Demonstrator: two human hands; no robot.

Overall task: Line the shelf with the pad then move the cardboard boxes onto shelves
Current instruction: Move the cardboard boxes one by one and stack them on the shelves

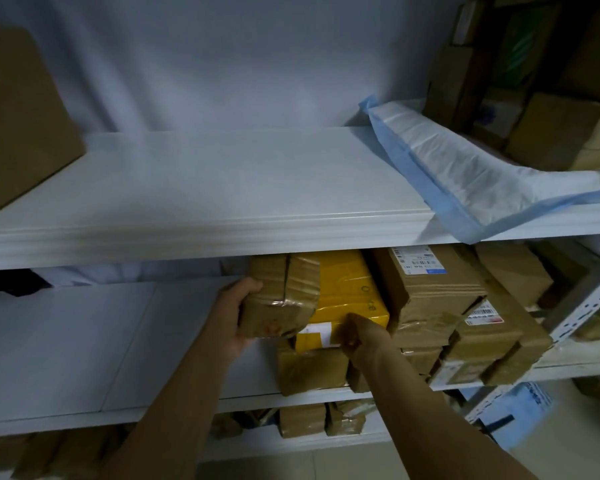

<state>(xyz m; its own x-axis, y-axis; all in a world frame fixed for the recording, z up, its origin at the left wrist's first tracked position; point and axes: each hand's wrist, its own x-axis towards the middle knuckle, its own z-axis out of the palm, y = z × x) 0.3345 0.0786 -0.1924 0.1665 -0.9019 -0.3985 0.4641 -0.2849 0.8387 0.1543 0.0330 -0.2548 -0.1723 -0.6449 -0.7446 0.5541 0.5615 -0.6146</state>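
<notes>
Head view: the left hand [238, 315] is wrapped around the near left end of a taped cardboard box [279, 299] on the middle shelf [118, 341], and the right hand [355, 336] is closed on the near edge of the yellow parcel [350, 292] beside it. Best practice here is judged to be supporting the box from underneath and drawing it out level, so the neighbouring stack [440, 306] to the right stays put. The pad [465, 174] lies crumpled and only partly spread at the right end of the upper shelf [222, 188], which otherwise holds one brown box [18, 123] at far left, while the bottom shelf carries further taped parcels [321, 419].

A storeroom — white metal shelving [201, 233] against a plain white wall [222, 57]. Taped brown cardboard parcels [430, 292] with shipping labels crowd the shelves — stacked at the right end.
</notes>
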